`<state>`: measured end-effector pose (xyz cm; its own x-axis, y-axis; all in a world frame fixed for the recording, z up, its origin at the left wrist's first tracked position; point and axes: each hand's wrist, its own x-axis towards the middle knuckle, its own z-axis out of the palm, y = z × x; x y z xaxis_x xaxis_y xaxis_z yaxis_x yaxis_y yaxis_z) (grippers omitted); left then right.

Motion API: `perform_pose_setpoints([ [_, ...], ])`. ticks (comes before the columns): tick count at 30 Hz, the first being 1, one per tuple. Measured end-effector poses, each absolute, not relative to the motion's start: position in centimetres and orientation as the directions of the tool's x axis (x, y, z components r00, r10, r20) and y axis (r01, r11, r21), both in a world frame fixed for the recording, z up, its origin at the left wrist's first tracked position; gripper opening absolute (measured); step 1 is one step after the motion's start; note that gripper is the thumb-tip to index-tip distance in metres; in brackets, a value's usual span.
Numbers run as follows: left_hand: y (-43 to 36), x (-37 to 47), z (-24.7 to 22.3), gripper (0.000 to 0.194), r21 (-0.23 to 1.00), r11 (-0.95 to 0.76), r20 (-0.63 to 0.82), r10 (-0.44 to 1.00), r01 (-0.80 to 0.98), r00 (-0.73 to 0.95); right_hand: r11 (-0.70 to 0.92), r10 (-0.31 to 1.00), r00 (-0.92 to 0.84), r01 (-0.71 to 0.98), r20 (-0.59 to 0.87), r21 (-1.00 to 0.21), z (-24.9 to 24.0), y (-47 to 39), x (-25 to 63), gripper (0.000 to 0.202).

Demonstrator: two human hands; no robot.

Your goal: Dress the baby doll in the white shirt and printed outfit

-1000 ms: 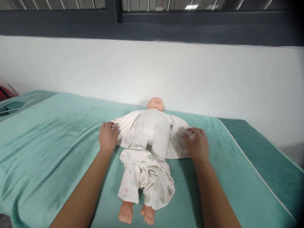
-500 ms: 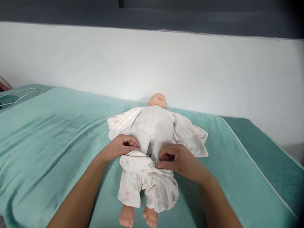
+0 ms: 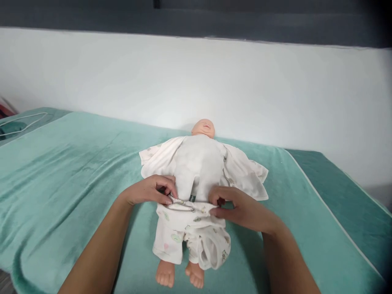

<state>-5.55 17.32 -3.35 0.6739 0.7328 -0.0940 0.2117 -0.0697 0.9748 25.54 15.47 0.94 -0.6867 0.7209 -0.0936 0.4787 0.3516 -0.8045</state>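
Note:
A baby doll [image 3: 203, 128] lies on its back, head toward the wall and bare feet toward me. White patterned pants [image 3: 180, 222] cover its legs up to the hips. My left hand [image 3: 154, 190] pinches the pants' waistband at the doll's hip on the left. On the other side my right hand [image 3: 237, 206] grips the same waistband between thumb and fingers. The doll's white cloth torso [image 3: 199, 159] has a slit low in the middle, with something dark inside. An open white shirt [image 3: 245, 169] spreads out on both sides of the torso.
A green cloth [image 3: 76, 163] with wrinkles covers the table under the doll. Behind it rises a white wall [image 3: 196, 77] with a dark band on top. A loop of white cord [image 3: 27, 122] lies at the far left. Darker green cloth [image 3: 343, 192] shows at the right.
The waistband has been unfolded and pulled straighter across the hips. My right hand has shifted slightly to the right, my left hand slightly left, both still gripping the pants.

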Motion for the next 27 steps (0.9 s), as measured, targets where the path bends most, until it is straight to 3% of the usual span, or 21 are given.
perform_pose_setpoints([
  [5, 17.2, -5.3, -3.4, 0.015, 0.97, -0.055, -0.115, 0.756, 0.237, 0.644, 0.247, 0.876, -0.481, 0.507, -0.033, -0.826, -0.8, 16.2, 25.2, 0.024],
  [13, 16.9, -5.7, -3.4, 0.021, 0.977, -0.086, -0.067, 0.74, 0.194, 0.669, 0.239, 0.952, -0.289, 0.494, 0.101, -0.836, -2.2, 16.5, 25.4, 0.03],
  [20, 16.9, -4.3, -5.0, 0.019, 0.95, -0.289, 0.235, 0.912, 0.12, 0.336, 0.207, 0.975, -0.177, 0.511, 0.134, -0.834, -3.0, 17.0, 26.1, 0.032],
  [23, 16.9, -3.6, -5.4, 0.02, 0.957, -0.281, 0.258, 0.937, 0.068, 0.237, 0.235, 0.972, -0.146, 0.561, 0.184, -0.794, -3.4, 17.2, 26.0, 0.03],
  [27, 17.0, -3.0, -5.4, 0.024, 0.983, -0.183, 0.186, 0.969, -0.032, 0.161, 0.284, 0.946, -0.059, 0.624, 0.319, -0.728, -4.1, 17.6, 25.6, 0.025],
])
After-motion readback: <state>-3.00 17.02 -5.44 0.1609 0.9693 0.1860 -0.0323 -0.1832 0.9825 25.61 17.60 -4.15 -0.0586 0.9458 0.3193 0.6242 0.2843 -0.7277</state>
